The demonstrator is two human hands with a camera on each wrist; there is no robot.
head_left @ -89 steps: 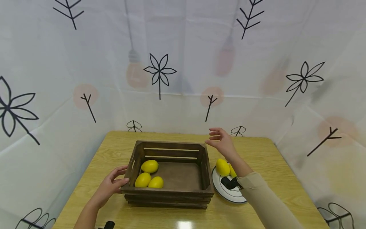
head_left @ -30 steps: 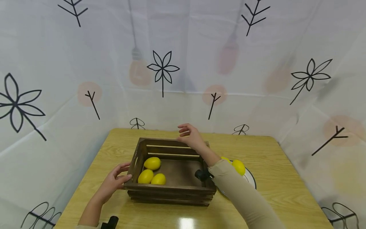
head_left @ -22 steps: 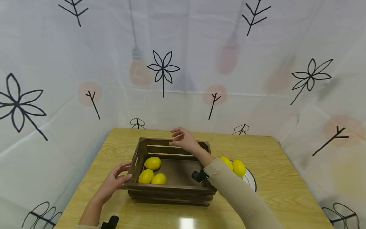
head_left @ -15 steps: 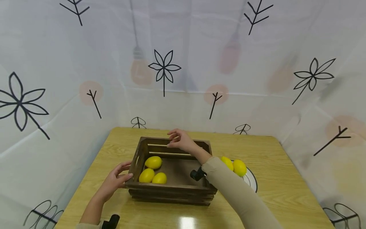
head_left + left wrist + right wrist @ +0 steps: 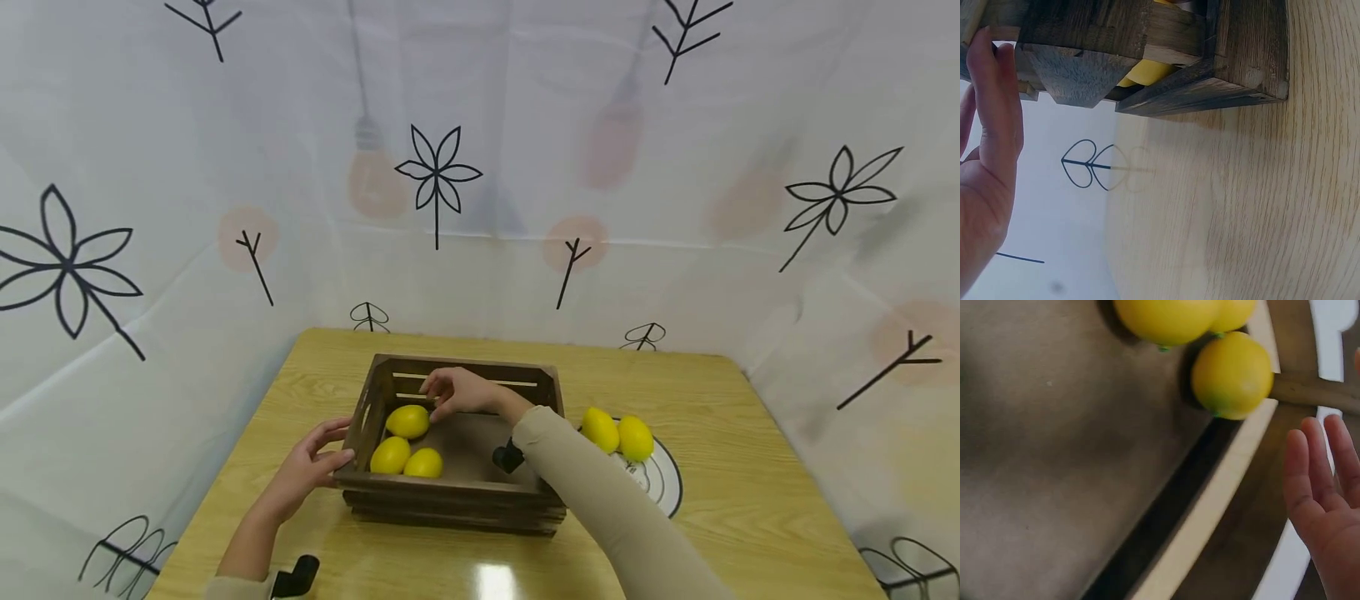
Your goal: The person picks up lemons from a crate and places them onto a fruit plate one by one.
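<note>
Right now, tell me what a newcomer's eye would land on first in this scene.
Probably the bright yellow lemons: three lemons grouped in the left part of the dark wooden crate, and two lemons on the white plate to its right. Next would come the right hand, over the crate near its rearmost lemon, and the left hand, touching the crate's left end.

Rough wooden crate, smooth lemons

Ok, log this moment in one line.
left hand: touching crate; right hand: empty, near rear lemon; crate: three lemons; plate: two lemons visible
</note>
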